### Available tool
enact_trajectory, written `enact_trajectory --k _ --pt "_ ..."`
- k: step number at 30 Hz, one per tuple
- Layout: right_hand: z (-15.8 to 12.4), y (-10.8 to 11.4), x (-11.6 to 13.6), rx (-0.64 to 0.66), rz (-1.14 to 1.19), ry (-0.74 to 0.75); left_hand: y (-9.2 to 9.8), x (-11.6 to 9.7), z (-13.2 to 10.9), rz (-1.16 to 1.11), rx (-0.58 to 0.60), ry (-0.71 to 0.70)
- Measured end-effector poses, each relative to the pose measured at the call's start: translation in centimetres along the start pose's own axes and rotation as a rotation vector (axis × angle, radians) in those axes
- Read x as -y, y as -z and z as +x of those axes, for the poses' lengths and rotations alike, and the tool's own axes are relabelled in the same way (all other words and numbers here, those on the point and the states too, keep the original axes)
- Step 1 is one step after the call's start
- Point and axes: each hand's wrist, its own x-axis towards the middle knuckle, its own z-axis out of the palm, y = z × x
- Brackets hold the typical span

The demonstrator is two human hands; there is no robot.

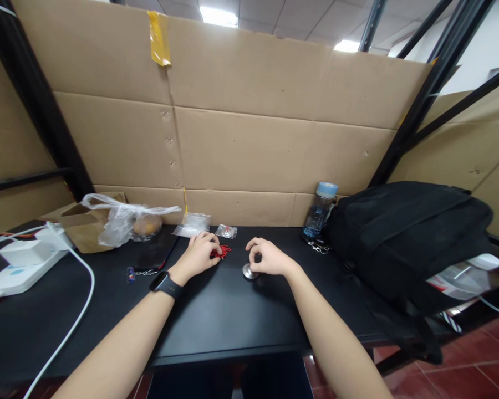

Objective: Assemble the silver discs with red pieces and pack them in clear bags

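My left hand (pixel 200 254), with a black watch on the wrist, rests on the black table (pixel 216 316) and its curled fingers touch a small heap of red pieces (pixel 220 252). My right hand (pixel 267 257) is closed in a pinch over a small round metal disc (pixel 248 271) that lies on the table. Whether it holds a tiny part between the fingertips is too small to make out.
A black backpack (pixel 403 238) fills the right side, with a blue water bottle (pixel 319 210) and keys beside it. Left: a clear plastic bag (pixel 125 219), a brown paper bag, a black phone (pixel 154 254), a white power strip (pixel 20 266) with cable. Small clear packets (pixel 226 231) lie by the cardboard wall.
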Motion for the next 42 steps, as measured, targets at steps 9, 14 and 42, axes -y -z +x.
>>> enact_trajectory --k 9,14,42 --pt "-0.2 0.8 -3.4 -0.245 -0.151 -0.171 -0.7 -0.1 0.1 0.027 -0.037 0.015" --pt "-0.6 1.0 -6.0 -0.209 -0.211 -0.336 -0.4 -0.6 0.1 0.010 -0.049 0.011" --pt "-0.6 0.8 -6.8 -0.191 -0.108 -0.352 0.8 -2.5 0.6 -0.251 -0.226 0.198"
